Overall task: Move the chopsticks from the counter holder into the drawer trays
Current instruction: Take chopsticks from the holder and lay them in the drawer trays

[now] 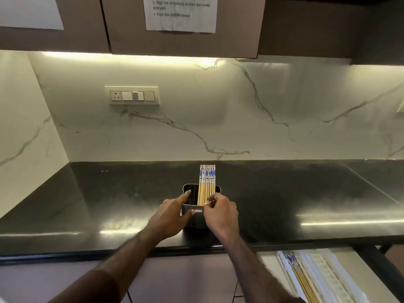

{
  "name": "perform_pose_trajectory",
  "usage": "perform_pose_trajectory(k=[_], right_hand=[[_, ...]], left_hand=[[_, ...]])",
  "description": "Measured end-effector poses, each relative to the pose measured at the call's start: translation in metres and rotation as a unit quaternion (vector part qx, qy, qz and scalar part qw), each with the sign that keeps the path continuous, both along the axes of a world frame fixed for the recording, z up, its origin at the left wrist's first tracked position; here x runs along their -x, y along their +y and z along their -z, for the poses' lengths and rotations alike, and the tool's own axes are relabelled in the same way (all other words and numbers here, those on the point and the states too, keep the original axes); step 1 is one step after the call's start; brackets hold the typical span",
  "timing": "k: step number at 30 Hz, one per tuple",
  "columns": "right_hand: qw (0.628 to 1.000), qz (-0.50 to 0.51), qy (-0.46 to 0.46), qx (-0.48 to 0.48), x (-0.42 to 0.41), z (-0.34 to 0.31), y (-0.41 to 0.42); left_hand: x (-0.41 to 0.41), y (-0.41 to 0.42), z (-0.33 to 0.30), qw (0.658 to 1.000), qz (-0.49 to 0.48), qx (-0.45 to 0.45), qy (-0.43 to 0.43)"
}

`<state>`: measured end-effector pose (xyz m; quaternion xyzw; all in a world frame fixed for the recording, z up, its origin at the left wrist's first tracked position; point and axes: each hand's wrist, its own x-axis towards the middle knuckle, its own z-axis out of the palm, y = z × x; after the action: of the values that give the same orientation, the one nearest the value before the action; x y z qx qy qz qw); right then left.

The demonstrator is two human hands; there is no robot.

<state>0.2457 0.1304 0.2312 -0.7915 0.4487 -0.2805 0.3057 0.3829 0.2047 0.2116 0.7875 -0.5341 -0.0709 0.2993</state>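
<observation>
Nearest, lower right: open drawer [354, 278] below the counter edge, w/ white trays [323, 272]. One tray already holds a few chopsticks, laid chopsticks [300, 278] running lengthwise, patterned ends toward the counter. Other compartments too blurred to report.

At counter front: black holder [194, 217] stands upright near the edge of the dark counter [87, 204]. Left hand [172, 217] steadies it, thumb against the front face, index finger extended to the left rim; fingers straight, not wrapped round. Right hand [220, 212] is at the holder's right side, fingertips curled and pinching at the lower shafts of the standing chopsticks [207, 184]. How many sticks are actually in the pinch: cannot tell.

Standing chopsticks: a tidy row, upright, blue-white tops well above the rim, occupying the holder's right half. Left half looks vacant.

Assessment: task part done; step in hand is another pick-up from the holder. Next move calls for a straight upward lift w/ left hand bracing the holder against tipping, then carry down-right to the drawer, sticks turned to match those already laid.

Far: marble backsplash [240, 110], switch plate [132, 95], instruction sheet [181, 13] on the upper cabinet.
</observation>
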Motion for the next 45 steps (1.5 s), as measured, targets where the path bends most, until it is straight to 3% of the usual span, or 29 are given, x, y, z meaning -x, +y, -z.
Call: perform_pose_trajectory(k=[13,21,28,38,45], right_hand=[[0.999,-0.032,0.021,-0.032,-0.083,0.032,-0.125],[0.998,-0.048,0.024,-0.016,-0.101,0.050,-0.156],[0.998,-0.059,0.019,-0.016,-0.105,0.056,-0.155],[0.998,-0.063,0.014,-0.017,-0.110,0.053,-0.157],[0.995,-0.095,0.032,-0.029,-0.121,0.043,-0.158]], left_hand=[[-0.068,-0.122,0.017,0.998,-0.045,-0.008,0.049],[-0.091,-0.174,0.027,0.992,-0.063,-0.012,0.112],[-0.103,-0.194,0.032,0.946,-0.054,0.064,0.312],[-0.113,-0.199,0.030,0.923,-0.057,0.090,0.370],[-0.115,-0.188,-0.028,0.899,-0.034,0.126,0.419]])
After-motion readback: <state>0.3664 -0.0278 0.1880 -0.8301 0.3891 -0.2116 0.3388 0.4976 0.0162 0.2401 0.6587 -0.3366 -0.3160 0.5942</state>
